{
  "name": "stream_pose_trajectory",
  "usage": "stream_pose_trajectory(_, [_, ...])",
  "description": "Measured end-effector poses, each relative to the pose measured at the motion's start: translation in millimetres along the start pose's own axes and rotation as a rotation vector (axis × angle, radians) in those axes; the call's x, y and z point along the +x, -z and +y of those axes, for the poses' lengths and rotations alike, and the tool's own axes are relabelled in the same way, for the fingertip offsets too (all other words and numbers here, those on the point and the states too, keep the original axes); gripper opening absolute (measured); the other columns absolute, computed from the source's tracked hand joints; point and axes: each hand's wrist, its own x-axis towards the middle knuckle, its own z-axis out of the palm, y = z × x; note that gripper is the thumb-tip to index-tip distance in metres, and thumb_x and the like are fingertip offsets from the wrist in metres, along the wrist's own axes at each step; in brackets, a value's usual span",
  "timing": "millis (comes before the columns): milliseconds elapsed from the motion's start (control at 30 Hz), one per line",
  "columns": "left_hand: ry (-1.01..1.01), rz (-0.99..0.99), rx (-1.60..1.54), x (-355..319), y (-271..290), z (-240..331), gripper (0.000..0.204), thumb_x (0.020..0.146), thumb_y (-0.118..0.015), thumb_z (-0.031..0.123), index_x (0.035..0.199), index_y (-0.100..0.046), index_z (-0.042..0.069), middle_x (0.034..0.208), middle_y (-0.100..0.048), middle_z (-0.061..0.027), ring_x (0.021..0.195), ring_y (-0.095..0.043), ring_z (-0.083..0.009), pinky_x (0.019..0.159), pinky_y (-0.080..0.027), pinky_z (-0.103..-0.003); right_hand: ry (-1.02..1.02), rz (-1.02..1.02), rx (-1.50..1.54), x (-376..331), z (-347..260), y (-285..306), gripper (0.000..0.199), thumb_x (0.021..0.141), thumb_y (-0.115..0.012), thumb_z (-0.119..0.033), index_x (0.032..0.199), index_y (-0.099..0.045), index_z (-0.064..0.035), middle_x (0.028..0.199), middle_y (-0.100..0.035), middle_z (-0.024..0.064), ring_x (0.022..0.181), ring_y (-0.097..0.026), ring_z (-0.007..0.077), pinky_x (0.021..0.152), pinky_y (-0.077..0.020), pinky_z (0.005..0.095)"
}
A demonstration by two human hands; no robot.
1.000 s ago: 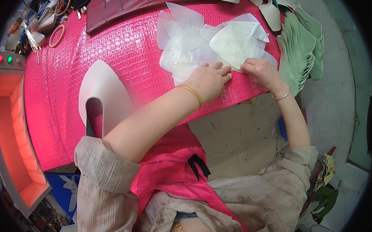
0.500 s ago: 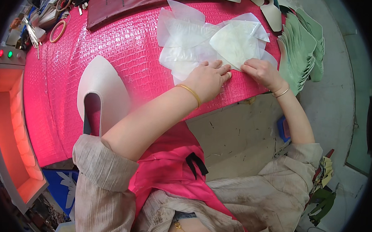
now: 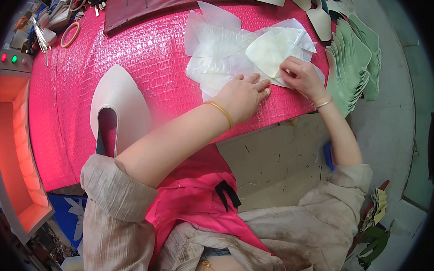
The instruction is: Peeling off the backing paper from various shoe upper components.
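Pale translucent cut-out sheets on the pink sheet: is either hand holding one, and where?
The right hand pinches the top pale translucent sheet at its lower edge; the left hand presses flat.

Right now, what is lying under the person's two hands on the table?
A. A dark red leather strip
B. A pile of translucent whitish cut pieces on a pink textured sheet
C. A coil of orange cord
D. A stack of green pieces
B: both the left hand and the right hand press on the translucent whitish pieces, which lie on the pink textured sheet.
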Motion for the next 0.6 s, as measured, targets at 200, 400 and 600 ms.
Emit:
stream_pose_trajectory(200, [-0.027,0.037,0.023,0,3,-1,0.044,0.076,-0.055,0.027,0.116,-0.047,0.010,0.128,-0.038,-0.0039,0.115,-0.038,-0.0223,0.093,-0.036,-0.035,-0.397,0.085,0.285,0,7,-5,0.014,0.070,-0.055,-0.003,0.084,-0.057,-0.0017,0.078,-0.056,0.0049,0.060,-0.049,0.0103,0.054,-0.0398,0.0210])
stream_pose_trajectory(400, [-0.052,-0.029,-0.045,2,9,-6,0.043,0.076,-0.055,0.027,0.115,-0.048,0.010,0.127,-0.039,-0.0039,0.114,-0.039,-0.0226,0.092,-0.038,-0.033,-0.101,-0.025,0.401,-10,6,-6,0.022,0.069,-0.057,0.000,0.090,-0.060,-0.0027,0.093,-0.052,0.0019,0.077,-0.048,0.0078,0.062,-0.0382,0.0204])
stream_pose_trajectory(600, [-0.069,-0.071,-0.187,12,14,-20,0.033,0.078,-0.052,0.028,0.106,-0.055,0.009,0.125,-0.042,-0.0041,0.114,-0.040,-0.0224,0.091,-0.038,-0.033,-0.480,0.291,0.625,64,61,23,0.006,0.077,-0.059,-0.010,0.079,-0.064,-0.0062,0.070,-0.057,-0.0029,0.064,-0.051,0.0075,0.060,-0.0411,0.0195])
